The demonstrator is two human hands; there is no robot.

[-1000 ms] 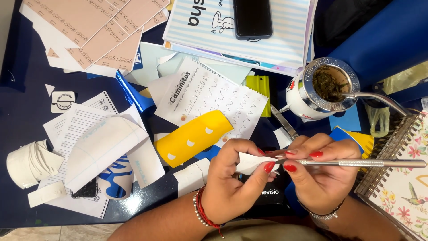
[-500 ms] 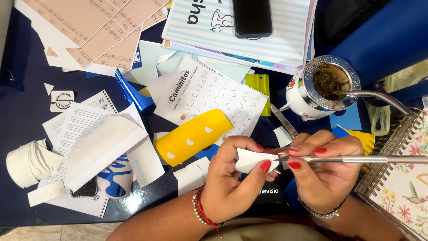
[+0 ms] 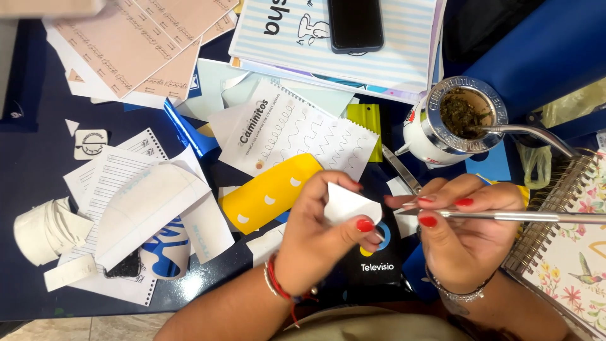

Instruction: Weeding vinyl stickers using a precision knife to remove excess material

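Over a paper-strewn bench (image 3: 31,189), the left hand (image 3: 319,230) pinches a small white paper piece (image 3: 348,205), now raised slightly from a second ago; the right hand (image 3: 467,233) stays closed around a slim metal craft knife (image 3: 524,216), tip at the paper's edge

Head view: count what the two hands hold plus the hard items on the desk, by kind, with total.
White paper piece in left hand: 1
Silver craft knife in right hand: 1
Black phone: 1
Metal-rimmed cup with straw: 1
Spiral notebook: 1
Total: 5
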